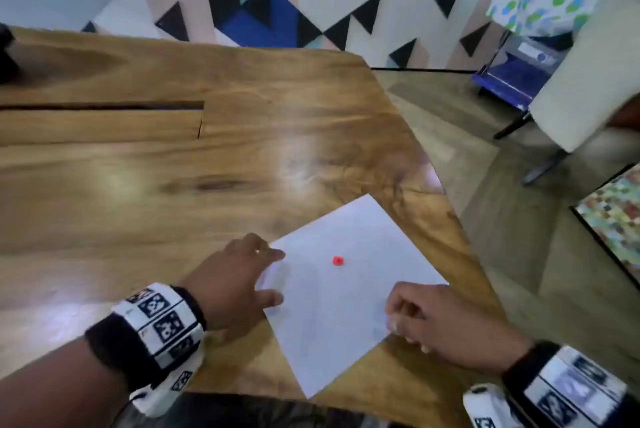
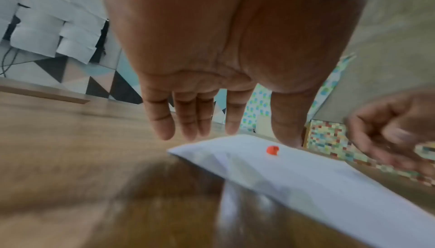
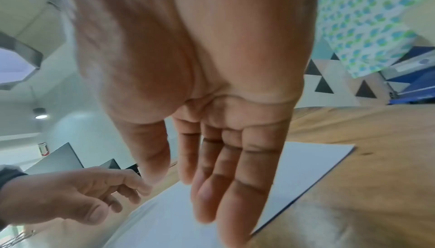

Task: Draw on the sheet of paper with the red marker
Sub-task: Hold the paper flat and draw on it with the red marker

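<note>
Both hands at the paper, no marker in either.

The left hand (image 1: pixel 239 284) lies fingers straight, tips at the near-left edge of the paper (image 1: pixel 349 292); wrist view suggests it hovers just above the table (image 1: pixel 173 164), contact unclear. The right hand (image 1: pixel 446 323) sits at the paper's right edge, fingers relaxed, gripping nothing. Between the hands, ahead of both, a small red cap-like piece (image 1: pixel 338 260) rests on the sheet. The marker itself is nowhere in view. Step looks like squaring up the paper. Next move likely calls for finding the marker, right hand taking it, left pinning the sheet.
</note>
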`<act>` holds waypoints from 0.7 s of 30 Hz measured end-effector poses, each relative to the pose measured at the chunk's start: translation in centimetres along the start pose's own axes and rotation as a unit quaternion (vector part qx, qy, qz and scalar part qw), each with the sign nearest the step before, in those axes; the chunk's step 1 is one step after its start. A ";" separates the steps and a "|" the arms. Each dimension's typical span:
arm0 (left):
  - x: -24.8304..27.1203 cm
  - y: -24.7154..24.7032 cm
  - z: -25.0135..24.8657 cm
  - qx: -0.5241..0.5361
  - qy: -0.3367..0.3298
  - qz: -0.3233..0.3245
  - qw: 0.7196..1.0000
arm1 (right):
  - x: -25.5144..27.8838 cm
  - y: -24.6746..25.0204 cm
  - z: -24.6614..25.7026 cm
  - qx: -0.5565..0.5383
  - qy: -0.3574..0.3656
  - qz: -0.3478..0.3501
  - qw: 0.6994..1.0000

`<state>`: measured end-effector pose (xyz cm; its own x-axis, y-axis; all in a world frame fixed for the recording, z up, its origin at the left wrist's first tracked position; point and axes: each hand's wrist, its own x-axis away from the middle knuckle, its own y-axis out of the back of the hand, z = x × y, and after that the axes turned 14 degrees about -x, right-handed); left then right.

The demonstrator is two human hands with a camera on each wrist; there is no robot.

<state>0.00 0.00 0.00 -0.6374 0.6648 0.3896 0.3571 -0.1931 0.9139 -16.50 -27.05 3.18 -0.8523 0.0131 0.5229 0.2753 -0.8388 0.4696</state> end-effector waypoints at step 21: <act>0.3 -3.1 -1.7 -0.138 0.026 -0.050 0.989 | -9.2 -3.8 2.7 0.199 0.093 -0.181 0.959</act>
<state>-2.45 -0.42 -2.49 -0.6973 0.6531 0.2954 0.0964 -0.3229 0.9415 -8.50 -22.56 -1.54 -0.9782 0.1358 0.1572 0.0638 -0.5237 0.8495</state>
